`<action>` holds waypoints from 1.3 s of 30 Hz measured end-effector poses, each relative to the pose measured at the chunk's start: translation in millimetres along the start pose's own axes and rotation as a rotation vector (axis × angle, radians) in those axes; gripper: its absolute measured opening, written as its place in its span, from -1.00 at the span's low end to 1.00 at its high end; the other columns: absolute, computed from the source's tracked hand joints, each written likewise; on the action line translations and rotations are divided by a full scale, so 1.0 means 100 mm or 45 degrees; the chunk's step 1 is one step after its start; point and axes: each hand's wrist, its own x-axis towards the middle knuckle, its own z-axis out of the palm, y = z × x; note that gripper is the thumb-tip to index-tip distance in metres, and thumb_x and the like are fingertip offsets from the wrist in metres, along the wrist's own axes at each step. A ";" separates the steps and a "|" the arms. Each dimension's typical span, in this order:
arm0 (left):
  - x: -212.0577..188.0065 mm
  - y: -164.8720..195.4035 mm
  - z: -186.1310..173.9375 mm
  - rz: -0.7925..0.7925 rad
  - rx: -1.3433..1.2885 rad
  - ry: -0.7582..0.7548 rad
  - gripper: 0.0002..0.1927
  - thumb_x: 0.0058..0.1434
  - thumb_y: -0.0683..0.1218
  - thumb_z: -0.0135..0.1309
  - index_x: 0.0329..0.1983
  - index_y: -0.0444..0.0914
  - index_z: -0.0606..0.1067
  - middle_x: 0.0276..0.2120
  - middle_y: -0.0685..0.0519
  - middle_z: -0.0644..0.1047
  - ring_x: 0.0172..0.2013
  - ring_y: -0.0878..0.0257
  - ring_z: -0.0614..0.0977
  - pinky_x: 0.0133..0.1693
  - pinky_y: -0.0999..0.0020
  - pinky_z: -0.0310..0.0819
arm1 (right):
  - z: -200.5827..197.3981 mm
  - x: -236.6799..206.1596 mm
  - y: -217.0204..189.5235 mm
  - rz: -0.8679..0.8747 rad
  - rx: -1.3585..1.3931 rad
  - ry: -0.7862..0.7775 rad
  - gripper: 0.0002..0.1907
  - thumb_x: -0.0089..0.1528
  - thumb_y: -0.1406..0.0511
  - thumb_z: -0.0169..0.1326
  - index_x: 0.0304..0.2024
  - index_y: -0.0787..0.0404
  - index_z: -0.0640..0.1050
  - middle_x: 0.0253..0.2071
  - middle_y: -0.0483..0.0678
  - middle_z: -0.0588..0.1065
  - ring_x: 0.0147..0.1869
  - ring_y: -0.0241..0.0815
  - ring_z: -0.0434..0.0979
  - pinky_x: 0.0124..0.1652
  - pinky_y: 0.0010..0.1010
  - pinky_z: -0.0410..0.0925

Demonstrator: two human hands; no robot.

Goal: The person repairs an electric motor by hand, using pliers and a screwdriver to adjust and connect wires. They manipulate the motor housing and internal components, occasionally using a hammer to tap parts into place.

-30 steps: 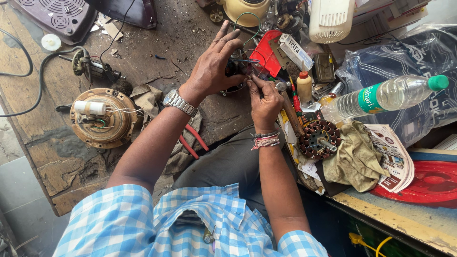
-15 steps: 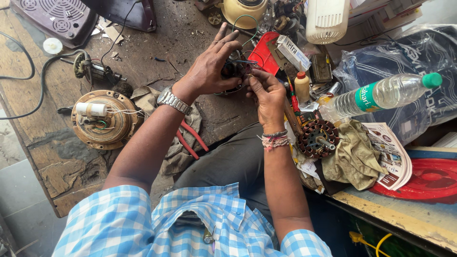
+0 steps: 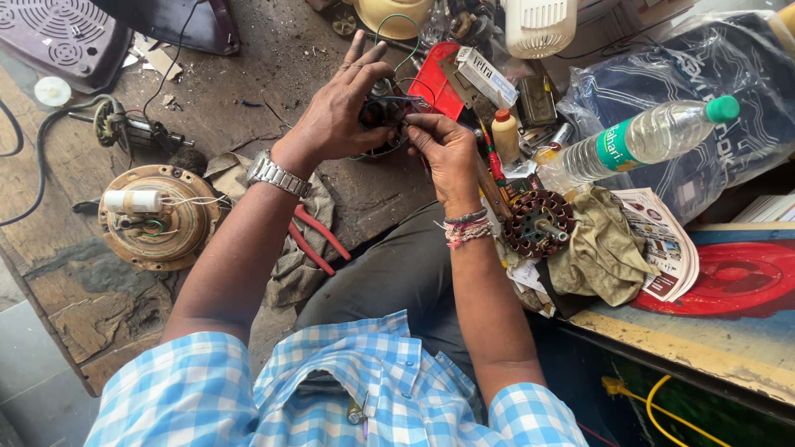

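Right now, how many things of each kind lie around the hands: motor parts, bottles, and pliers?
Motor parts: 3 (round brass-coloured motor housing, dark wound stator, small wired part held between left hand and right hand)
Bottles: 2 (clear water bottle, small orange-capped bottle)
Pliers: 1 (red-handled pliers)
Total: 6

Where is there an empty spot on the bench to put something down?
The barest patch of bench lies between the grey grille, the small motor and the left hand. The side past the right hand is crowded: red tray, bottle, copper-wound stator, rag.
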 end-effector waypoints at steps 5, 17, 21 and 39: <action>0.00 -0.01 0.00 -0.018 -0.025 -0.010 -0.25 0.05 -0.02 0.41 0.28 -0.15 0.32 0.50 -0.23 0.18 0.52 -0.22 -0.04 0.41 -0.12 0.20 | -0.06 0.03 0.12 -0.014 -0.033 0.019 -0.82 0.28 0.47 0.21 -0.05 0.33 0.63 -0.15 -0.08 0.63 -0.19 -0.41 0.59 -0.21 -0.59 0.50; 0.01 -0.01 0.01 -0.018 -0.014 0.000 -0.27 0.08 0.02 0.46 0.24 -0.15 0.34 0.48 -0.22 0.23 0.53 -0.21 -0.01 0.42 -0.11 0.19 | -0.07 0.06 0.52 -0.402 -0.137 0.032 -0.85 0.28 0.49 0.23 -0.09 0.29 0.64 -0.17 -0.13 0.60 -0.17 -0.40 0.56 -0.11 -0.56 0.48; 0.01 -0.01 0.04 -0.039 -0.025 0.007 -0.28 0.09 0.04 0.47 0.24 -0.14 0.35 0.47 -0.19 0.25 0.53 -0.19 -0.01 0.42 -0.10 0.21 | -0.04 0.06 0.50 -0.405 -0.090 0.058 -0.88 0.30 0.48 0.21 -0.10 0.30 0.64 -0.18 -0.14 0.60 -0.17 -0.40 0.56 -0.11 -0.56 0.47; 0.02 0.03 0.10 -0.104 -0.028 0.046 -0.30 0.05 0.03 0.47 0.20 -0.13 0.38 0.45 -0.12 0.30 0.52 -0.12 0.01 0.43 -0.08 0.18 | -0.03 0.05 0.31 -0.338 -0.269 0.020 -0.88 0.29 0.50 0.20 -0.11 0.31 0.64 -0.20 -0.11 0.62 -0.18 -0.39 0.58 -0.14 -0.52 0.51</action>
